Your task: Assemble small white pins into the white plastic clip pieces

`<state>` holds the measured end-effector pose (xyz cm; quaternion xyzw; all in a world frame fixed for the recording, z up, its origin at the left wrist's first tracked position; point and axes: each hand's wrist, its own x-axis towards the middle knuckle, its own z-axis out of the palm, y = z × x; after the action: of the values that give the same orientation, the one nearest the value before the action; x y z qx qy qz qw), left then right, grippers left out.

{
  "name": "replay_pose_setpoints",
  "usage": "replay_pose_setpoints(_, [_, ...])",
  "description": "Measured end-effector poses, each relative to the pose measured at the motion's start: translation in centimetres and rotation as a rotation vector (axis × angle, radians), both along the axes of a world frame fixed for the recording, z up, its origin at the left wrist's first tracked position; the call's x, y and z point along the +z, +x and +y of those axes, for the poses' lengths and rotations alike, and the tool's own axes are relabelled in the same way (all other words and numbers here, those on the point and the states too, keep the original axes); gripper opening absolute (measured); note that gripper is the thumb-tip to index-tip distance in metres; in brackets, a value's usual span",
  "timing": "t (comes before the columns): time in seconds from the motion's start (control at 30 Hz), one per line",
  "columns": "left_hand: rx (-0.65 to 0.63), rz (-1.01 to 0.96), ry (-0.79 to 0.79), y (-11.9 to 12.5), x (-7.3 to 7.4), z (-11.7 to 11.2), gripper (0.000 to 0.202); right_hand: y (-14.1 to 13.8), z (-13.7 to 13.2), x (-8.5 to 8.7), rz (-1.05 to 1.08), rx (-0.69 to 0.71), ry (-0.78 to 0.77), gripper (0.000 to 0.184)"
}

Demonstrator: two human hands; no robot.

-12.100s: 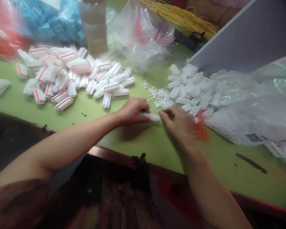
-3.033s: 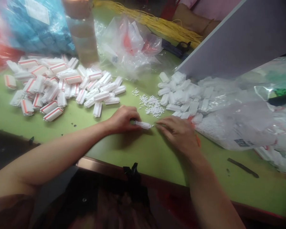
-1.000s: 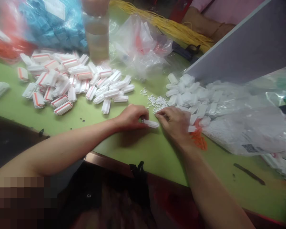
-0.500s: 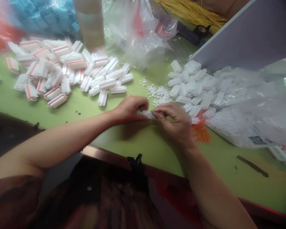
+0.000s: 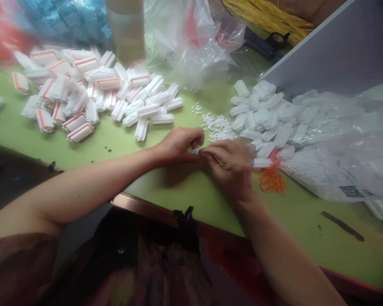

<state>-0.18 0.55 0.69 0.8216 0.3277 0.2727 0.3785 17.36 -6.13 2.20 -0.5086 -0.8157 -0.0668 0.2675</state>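
My left hand (image 5: 178, 144) and my right hand (image 5: 232, 163) meet over the green table (image 5: 166, 187), both closed on one small white plastic housing (image 5: 196, 151). Only its left end shows between the fingers; my right hand covers the remainder. Just behind the hands lies a scatter of tiny white pins (image 5: 218, 127). A few orange clips (image 5: 271, 180) lie by my right wrist.
A heap of white housings with orange stripes (image 5: 89, 93) fills the left. Plain white housings (image 5: 261, 114) spill from a clear bag (image 5: 338, 144) at right. A clear bottle (image 5: 126, 29), plastic bags, a grey board (image 5: 332, 51) and a dark flat tool (image 5: 343, 226) are around.
My right hand moved left from the pin scatter onto the housing and now covers most of it. My left hand kept its grip throughout.
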Motion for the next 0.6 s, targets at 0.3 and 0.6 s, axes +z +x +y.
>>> replay_pose_setpoints(0.3, [0.002, -0.024, 0.017, -0.1, -0.2, 0.0, 0.023, 0.3, -0.3, 0.6, -0.172, 0.08, 0.127, 0.008])
replay_pose_setpoints(0.6, [-0.009, -0.012, -0.038, -0.2, -0.1, 0.1, 0.027, 1.4, 0.4, 0.3, 0.066, 0.086, -0.122, 0.019])
